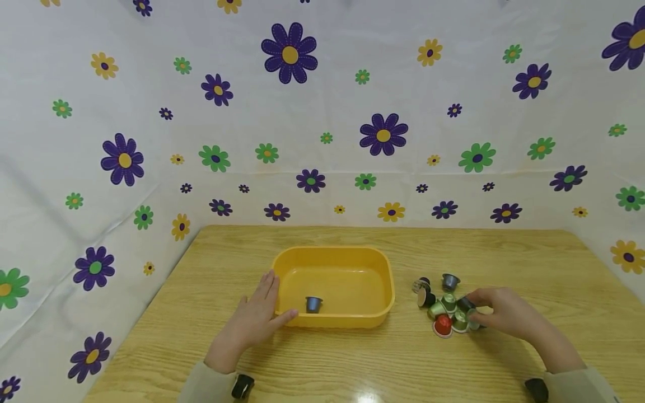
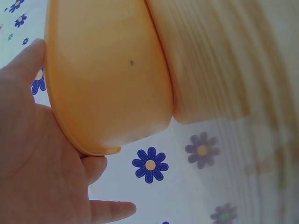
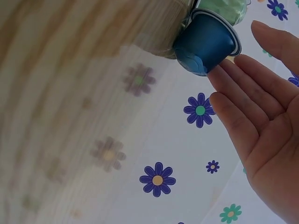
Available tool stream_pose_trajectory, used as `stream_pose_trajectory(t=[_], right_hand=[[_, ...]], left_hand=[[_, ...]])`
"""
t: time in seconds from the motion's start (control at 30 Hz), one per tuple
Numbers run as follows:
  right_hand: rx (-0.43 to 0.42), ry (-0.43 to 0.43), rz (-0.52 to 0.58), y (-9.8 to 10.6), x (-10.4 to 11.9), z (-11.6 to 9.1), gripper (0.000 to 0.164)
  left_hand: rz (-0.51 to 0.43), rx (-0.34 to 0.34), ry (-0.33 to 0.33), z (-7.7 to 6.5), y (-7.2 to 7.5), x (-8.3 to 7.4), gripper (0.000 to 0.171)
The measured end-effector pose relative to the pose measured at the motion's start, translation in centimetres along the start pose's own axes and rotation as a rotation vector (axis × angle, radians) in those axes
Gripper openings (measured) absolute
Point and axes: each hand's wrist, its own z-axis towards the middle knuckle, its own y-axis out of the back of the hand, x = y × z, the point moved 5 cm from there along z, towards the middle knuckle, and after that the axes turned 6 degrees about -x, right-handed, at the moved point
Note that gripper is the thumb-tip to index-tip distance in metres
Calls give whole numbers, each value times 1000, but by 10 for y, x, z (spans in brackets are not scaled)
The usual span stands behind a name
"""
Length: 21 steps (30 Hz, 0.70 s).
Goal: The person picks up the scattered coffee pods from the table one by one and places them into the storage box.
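Observation:
My left hand (image 1: 252, 322) rests against the near left corner of a yellow plastic tub (image 1: 347, 288), fingers along its left side and thumb at the front rim. One dark blue-grey coffee capsule (image 1: 313, 305) stands inside near the front wall. To the right, my right hand (image 1: 511, 314) reaches over the right side of a group of coffee capsules. In the right wrist view its fingertips are right at a blue capsule (image 3: 208, 41), the thumb held apart. A green capsule (image 3: 224, 8) shows behind it.
Around the right hand lie a red capsule (image 1: 443, 324), several green ones, a black one (image 1: 426, 297) and a grey-blue one (image 1: 450, 282). The wooden table (image 1: 353, 364) ends at a white flower-printed sheet (image 1: 332, 106) at the back and sides.

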Motion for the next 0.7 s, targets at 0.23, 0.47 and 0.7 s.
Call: stream_pose_trajectory(t=[0.23,0.47,0.7], right_hand=[[41,-2,7,-2,-2,-1,30],[69,4,2,-5,-4,-2,31],[88,-12,-13,-5,-5,-2,32]], left_hand=[[1,2,7,0,-1,1,89],[-5,2,10,0,0,1,88],[-1,2,12,0,0,0,88]])
